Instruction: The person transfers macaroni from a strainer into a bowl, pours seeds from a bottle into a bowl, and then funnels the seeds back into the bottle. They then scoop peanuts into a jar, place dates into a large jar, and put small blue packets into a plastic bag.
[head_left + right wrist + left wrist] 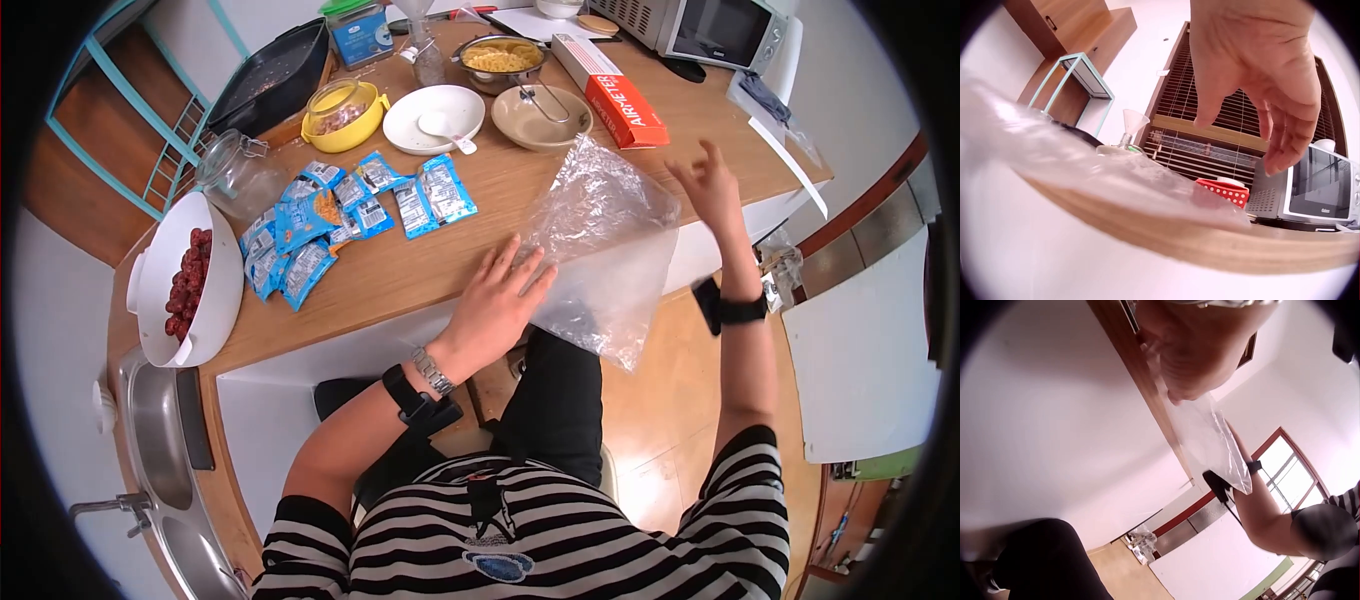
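Observation:
A clear plastic bag [605, 245] lies at the counter's front edge, its lower corner hanging over the edge. My left hand [497, 305] rests on the bag's left side with fingers extended; in the left wrist view the hand [1194, 353] is beside the hanging bag [1210, 440]. Raised to the right of the bag, my right hand [708, 190] holds nothing, its fingers loosely bent and apart. The right wrist view shows that hand [1260, 87] in the air, with the bag [1110, 175] stretching across below it.
Blue snack packets [310, 220] lie left of the bag. Behind stand a beige bowl [520, 125], a white bowl [410, 120], a pot of pasta [500, 62] and a red-white box [610, 95]. A white basin of red fruit [222, 300] and a sink [160, 430] are at left.

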